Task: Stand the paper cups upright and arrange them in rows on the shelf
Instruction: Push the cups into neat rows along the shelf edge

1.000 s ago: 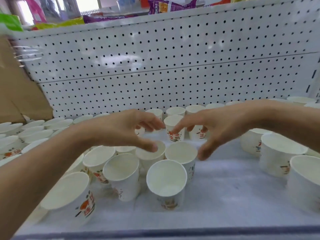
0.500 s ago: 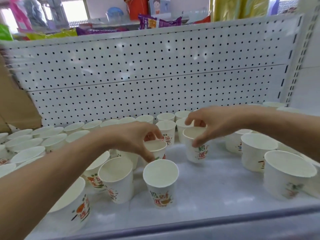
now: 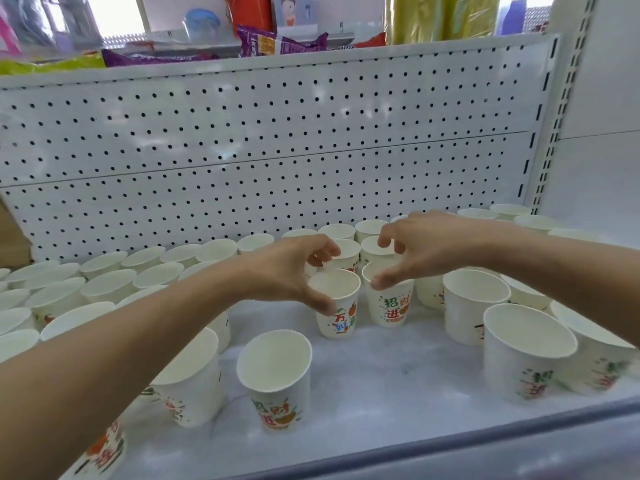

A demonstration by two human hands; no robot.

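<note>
Many white printed paper cups stand upright on the white shelf (image 3: 398, 368). My left hand (image 3: 287, 268) pinches the rim of one cup (image 3: 337, 311) near the shelf's middle, thumb on its front and fingers behind. My right hand (image 3: 419, 247) grips the rim of the neighbouring cup (image 3: 393, 308) just to its right, thumb on the near rim. Both cups are upright, side by side. In front of them a lone cup (image 3: 277, 379) stands by itself.
Rows of cups (image 3: 104, 271) fill the shelf's left and back along the pegboard wall (image 3: 277, 150). Larger-looking cups (image 3: 526, 355) crowd the right front. The shelf's grey front lip (image 3: 450, 441) runs below. Snack bags (image 3: 284, 41) lie on the shelf above.
Both hands moved back and right with their cups. The two cups now stand close together. The camera view tilted up and shifted.
</note>
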